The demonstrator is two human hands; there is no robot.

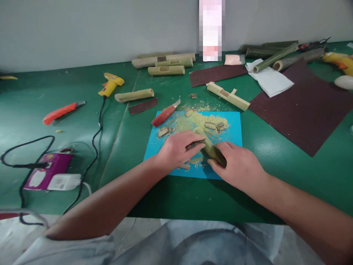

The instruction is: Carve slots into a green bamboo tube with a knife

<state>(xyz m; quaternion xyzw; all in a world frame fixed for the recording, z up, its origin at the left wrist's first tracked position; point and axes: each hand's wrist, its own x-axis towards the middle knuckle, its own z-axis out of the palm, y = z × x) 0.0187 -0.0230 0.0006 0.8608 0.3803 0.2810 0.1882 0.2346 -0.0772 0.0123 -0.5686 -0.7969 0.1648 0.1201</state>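
My right hand [239, 163] is wrapped round the near end of a split bamboo piece [211, 150], which lies slantwise over a blue sheet [234, 141]. Pinched between the thumb and fingers of my left hand [178, 149] is a small dark folded piece of sandpaper [191, 145], its far end at the bamboo's left edge. Pale bamboo dust [202, 121] is spread over the sheet, with several worn scraps [164, 131] in it. A red-handled craft knife [166, 114] rests across the sheet's upper left edge.
Cut bamboo tubes [166, 70] lie at the back, and another notched bamboo piece [228, 96] at right. Brown sandpaper [298, 114] covers the right side. At left are a yellow glue gun [111, 84], an orange cutter [60, 113] and a purple power strip [51, 171] with trailing cords.
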